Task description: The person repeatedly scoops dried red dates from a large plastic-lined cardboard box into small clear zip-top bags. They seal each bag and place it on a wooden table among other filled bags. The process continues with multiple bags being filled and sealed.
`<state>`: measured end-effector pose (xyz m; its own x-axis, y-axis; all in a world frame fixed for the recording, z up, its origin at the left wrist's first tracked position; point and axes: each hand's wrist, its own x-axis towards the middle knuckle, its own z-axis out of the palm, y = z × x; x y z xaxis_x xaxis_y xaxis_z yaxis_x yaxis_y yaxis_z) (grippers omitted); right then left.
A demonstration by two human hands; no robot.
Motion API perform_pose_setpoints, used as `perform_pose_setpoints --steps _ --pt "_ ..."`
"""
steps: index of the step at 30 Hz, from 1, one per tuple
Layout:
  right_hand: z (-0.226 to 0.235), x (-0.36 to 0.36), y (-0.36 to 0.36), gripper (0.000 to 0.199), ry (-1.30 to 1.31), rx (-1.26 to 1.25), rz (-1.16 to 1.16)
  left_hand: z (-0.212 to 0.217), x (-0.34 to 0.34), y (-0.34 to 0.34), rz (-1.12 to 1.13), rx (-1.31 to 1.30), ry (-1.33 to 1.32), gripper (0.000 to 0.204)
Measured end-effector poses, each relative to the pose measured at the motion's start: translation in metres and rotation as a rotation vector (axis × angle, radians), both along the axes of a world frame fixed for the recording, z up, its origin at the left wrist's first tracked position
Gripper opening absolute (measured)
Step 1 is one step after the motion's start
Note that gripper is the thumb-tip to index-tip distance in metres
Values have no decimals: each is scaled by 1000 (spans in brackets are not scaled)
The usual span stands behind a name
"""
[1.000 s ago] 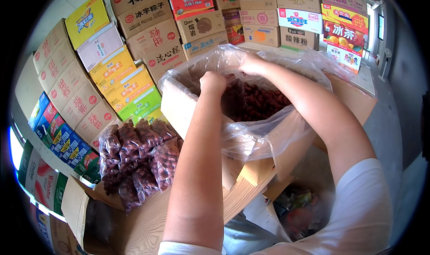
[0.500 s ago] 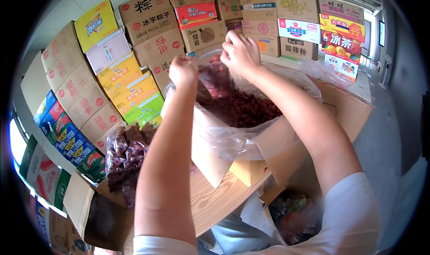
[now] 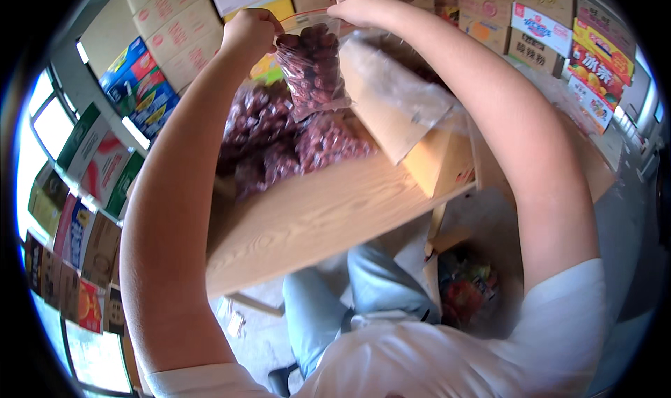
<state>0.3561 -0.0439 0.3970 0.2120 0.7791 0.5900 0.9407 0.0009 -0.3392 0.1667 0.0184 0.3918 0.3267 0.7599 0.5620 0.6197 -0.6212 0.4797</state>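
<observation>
Clear bag (image 3: 312,69) of dark red dried fruit hangs above the far edge of the wooden counter (image 3: 328,216), over a heap of filled bags (image 3: 279,143) lying on it, with an open cardboard box (image 3: 412,129) lined in clear plastic just right of the heap. Behind the counter, stacked cartons (image 3: 175,27) in brown, yellow, blue and red fill the room's walls. Both arms reach up: the left hand (image 3: 250,34) pinches the bag's top left corner, the right hand (image 3: 360,3) grips its top right corner.
</observation>
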Motion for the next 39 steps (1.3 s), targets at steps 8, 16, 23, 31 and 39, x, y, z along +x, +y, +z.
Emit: perform_pose_setpoints --steps 8,16,23,31,39 --pt "-86 -106 -17 26 -125 -126 140 -81 -125 -46 -109 -195 278 31" --pt "-143 -151 -27 22 -187 -272 204 -124 -170 -105 -122 -413 313 36" --pt "-170 -174 -43 20 -189 -286 172 -168 -191 -109 -132 -400 107 35" --pt "-224 -154 -3 31 -283 -247 257 -216 -183 -95 -172 -298 -247 27" --pt "-231 -170 -14 22 -103 -276 243 -270 -195 -81 -222 -329 -460 33"
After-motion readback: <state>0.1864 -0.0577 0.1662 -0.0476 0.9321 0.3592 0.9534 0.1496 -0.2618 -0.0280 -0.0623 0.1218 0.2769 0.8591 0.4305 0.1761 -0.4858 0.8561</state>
